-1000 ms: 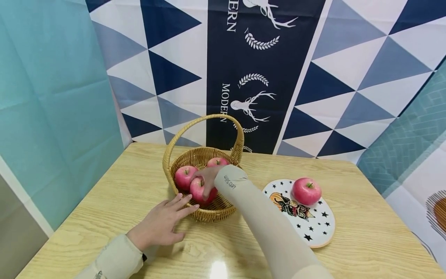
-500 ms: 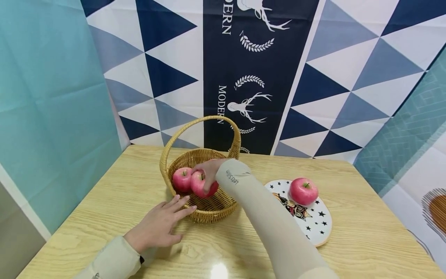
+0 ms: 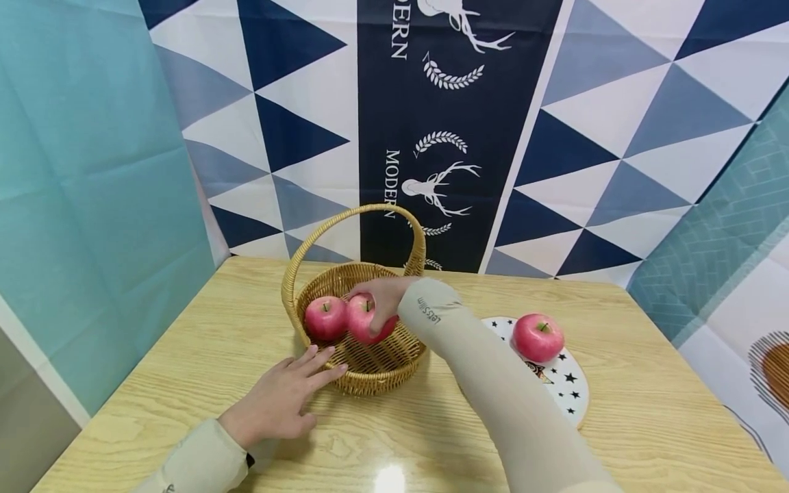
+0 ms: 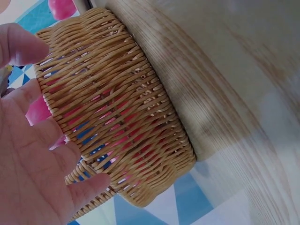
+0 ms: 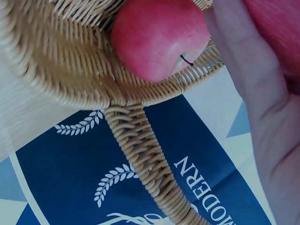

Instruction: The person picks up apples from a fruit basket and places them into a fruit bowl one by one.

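My right hand [image 3: 385,296] grips a red apple [image 3: 361,318] inside the wicker basket [image 3: 370,383]; in the right wrist view that held apple [image 5: 281,28] is only partly visible. Beside it on the left sits another apple [image 3: 324,318]. A further apple [image 5: 157,40] lies by the handle base in the right wrist view, hidden behind the hand in the head view. My left hand [image 3: 277,400] touches the near left rim with fingers spread and fairly straight; the left wrist view shows these fingers [image 4: 40,131] against the woven side [image 4: 117,108].
A star-patterned plate [image 3: 570,397] bearing one apple [image 3: 538,337] stands to the right, partly covered by my right sleeve [image 3: 493,383]. The basket's tall handle [image 3: 345,216] arches above it. A patterned cloth [image 3: 314,116] hangs behind the wooden table [image 3: 203,356].
The gripped apple has moved a little to the right and up with my right hand. My left hand keeps its place at the rim. The head view has shifted slightly.
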`<action>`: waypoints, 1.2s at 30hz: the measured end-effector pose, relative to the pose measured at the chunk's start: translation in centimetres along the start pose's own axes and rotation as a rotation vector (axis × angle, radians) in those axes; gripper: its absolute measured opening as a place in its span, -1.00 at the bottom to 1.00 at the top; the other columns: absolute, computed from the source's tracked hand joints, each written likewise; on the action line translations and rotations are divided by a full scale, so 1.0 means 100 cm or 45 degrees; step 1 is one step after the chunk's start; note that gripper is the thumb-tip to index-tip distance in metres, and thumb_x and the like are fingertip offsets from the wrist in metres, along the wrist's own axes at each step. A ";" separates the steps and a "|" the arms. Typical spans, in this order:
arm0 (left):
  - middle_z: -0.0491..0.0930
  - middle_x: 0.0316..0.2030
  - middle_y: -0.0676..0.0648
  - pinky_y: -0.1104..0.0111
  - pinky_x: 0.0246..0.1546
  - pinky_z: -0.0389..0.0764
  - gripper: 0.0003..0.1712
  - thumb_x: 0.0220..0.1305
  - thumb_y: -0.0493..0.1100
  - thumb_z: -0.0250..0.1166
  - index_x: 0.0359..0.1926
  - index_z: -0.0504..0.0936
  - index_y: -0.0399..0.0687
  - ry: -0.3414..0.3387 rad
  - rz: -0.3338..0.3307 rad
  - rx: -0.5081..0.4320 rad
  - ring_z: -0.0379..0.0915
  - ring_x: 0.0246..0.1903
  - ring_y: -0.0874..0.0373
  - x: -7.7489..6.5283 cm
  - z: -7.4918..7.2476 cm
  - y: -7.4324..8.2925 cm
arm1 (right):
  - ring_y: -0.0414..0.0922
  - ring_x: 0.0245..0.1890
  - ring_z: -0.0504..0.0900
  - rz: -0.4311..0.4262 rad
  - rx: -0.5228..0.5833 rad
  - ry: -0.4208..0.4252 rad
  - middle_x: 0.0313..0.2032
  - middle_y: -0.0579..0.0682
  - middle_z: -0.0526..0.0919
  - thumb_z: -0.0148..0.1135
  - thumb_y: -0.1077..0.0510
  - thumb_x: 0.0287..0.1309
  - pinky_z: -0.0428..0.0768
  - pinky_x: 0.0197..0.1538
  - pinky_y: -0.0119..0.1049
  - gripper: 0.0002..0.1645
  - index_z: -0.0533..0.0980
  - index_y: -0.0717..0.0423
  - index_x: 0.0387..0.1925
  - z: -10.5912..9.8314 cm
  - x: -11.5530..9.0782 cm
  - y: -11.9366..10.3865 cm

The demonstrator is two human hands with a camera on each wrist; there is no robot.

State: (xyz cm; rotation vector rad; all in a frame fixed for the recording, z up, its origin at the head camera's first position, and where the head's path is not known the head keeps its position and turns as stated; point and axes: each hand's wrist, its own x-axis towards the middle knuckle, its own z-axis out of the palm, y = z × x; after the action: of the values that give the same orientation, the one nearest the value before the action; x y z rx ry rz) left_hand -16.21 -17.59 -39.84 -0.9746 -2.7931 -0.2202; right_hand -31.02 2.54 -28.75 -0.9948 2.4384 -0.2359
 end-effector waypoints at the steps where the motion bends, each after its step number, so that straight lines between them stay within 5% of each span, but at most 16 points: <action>1: 0.28 0.33 -0.27 -0.19 0.03 0.41 -0.16 -0.08 -0.13 0.34 0.34 0.38 0.01 -0.003 -0.006 -0.005 0.22 0.27 -0.30 0.000 0.000 0.000 | -0.12 0.02 0.40 0.004 -0.006 -0.001 0.05 -0.08 0.48 0.44 0.08 -0.25 0.45 0.06 -0.28 -0.07 0.34 -0.09 0.28 -0.001 -0.002 0.000; 9: 0.25 0.35 -0.25 -0.27 0.10 0.28 -0.10 -0.10 -0.10 0.37 0.37 0.34 0.04 -0.011 -0.016 -0.032 0.18 0.29 -0.29 0.002 0.000 0.001 | -0.09 0.02 0.42 -0.016 0.019 0.009 0.06 -0.03 0.48 0.44 0.10 -0.30 0.45 0.04 -0.28 -0.06 0.34 -0.05 0.27 -0.013 -0.018 0.015; 17: 0.26 0.34 -0.26 -0.26 0.08 0.31 -0.04 -0.18 -0.09 0.45 0.36 0.34 0.02 -0.026 -0.005 -0.015 0.19 0.28 -0.30 0.005 -0.003 0.001 | -0.06 0.00 0.44 -0.082 0.305 -0.017 0.04 0.03 0.46 0.43 0.16 -0.34 0.52 -0.02 -0.32 -0.01 0.30 0.06 0.28 -0.015 -0.037 0.041; 24: 0.26 0.34 -0.27 -0.25 0.07 0.33 -0.03 -0.19 -0.10 0.45 0.36 0.35 0.01 -0.027 -0.006 -0.019 0.19 0.28 -0.30 0.003 -0.003 0.000 | -0.01 -0.10 0.47 -0.007 0.244 0.057 0.02 0.09 0.42 0.40 0.14 -0.36 0.62 -0.28 -0.26 -0.05 0.33 0.08 0.24 -0.010 -0.057 0.069; 36: 0.26 0.34 -0.26 -0.26 0.05 0.36 -0.04 -0.19 -0.16 0.44 0.36 0.35 0.02 -0.027 -0.003 -0.009 0.20 0.28 -0.30 0.001 -0.003 0.001 | 0.03 0.00 0.39 0.032 0.220 0.106 0.01 0.11 0.43 0.39 0.11 -0.35 0.52 -0.06 -0.25 -0.03 0.30 0.21 0.24 -0.007 -0.089 0.099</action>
State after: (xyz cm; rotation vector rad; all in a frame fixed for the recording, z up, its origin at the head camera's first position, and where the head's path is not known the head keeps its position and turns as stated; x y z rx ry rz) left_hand -16.18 -17.52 -39.55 -0.9805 -2.8149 -0.2217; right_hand -31.93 15.84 -28.13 -0.8948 2.4546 -0.4798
